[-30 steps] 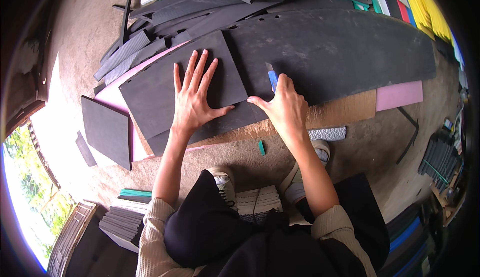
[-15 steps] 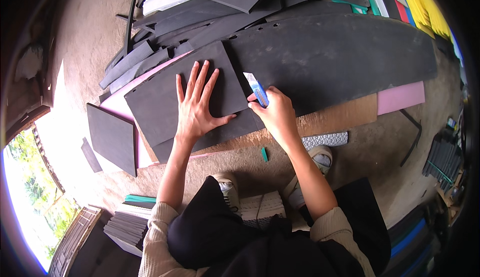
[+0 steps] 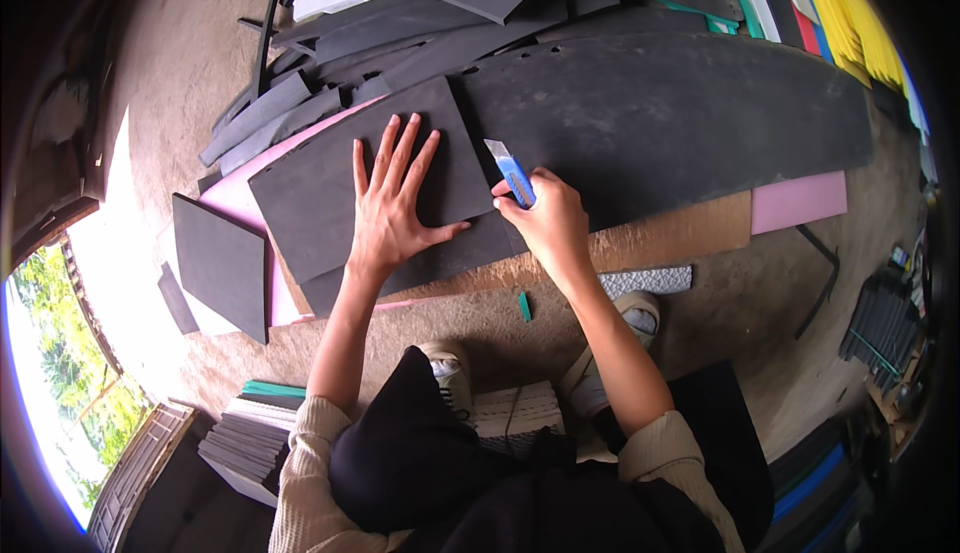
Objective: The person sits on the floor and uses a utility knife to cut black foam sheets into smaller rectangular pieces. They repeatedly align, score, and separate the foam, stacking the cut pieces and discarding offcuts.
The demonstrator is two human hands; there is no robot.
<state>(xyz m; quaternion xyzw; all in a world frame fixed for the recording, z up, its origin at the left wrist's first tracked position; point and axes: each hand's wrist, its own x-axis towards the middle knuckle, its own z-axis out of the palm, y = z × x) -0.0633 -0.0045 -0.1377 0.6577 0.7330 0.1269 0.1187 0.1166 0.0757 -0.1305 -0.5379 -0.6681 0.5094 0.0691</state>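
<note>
My left hand (image 3: 392,215) lies flat with fingers spread on a black foam piece (image 3: 310,188). That piece rests on a larger black foam sheet (image 3: 660,113), which stretches away to the right. In my right hand (image 3: 550,221) is a blue utility knife (image 3: 518,183), gripped between thumb and fingers. Its blade (image 3: 495,150) is out and points up and away from me, just right of the black piece's right edge. Whether the blade touches the sheet I cannot tell. Beneath the foam shows a worn wooden board (image 3: 680,226) along the near side.
Black foam offcuts (image 3: 420,43) are heaped at the far side. A loose black square (image 3: 222,268) lies at left on pink foam (image 3: 235,203); another pink piece (image 3: 798,203) shows at right. Yellow sheets (image 3: 830,3) stand far right. Stacked grey strips (image 3: 245,438) sit near left.
Almost nothing differs. Both hands keep their places, with the knife held at nearly the same spot; the whole view has shifted slightly.
</note>
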